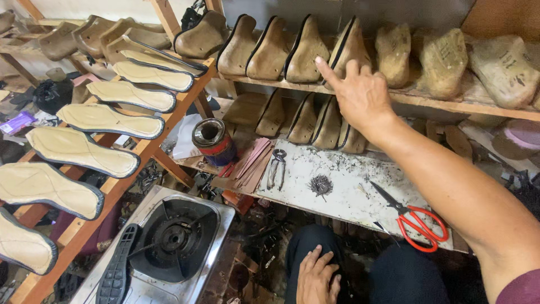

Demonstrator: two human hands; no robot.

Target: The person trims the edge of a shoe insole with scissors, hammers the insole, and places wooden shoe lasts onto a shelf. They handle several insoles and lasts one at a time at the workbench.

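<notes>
Fingers spread and holding nothing, the right hand [360, 93] reaches to the wooden shoe lasts [304, 50] on the shelf [427, 100] just before it, stiff, solid blocks probably best gripped around the heel, while the left hand [318, 278] rests open on a knee below.

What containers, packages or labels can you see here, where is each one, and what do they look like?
Round tin can: on the low worktop's left end, lying tilted with its open mouth toward the camera; dark rim, red and blue label band.
Small purple packet: far left, on the cluttered floor; flat, rectangular.
Black plastic bag: left, beside the slanted insole rack; crumpled.
No signs or screens in view.
</notes>
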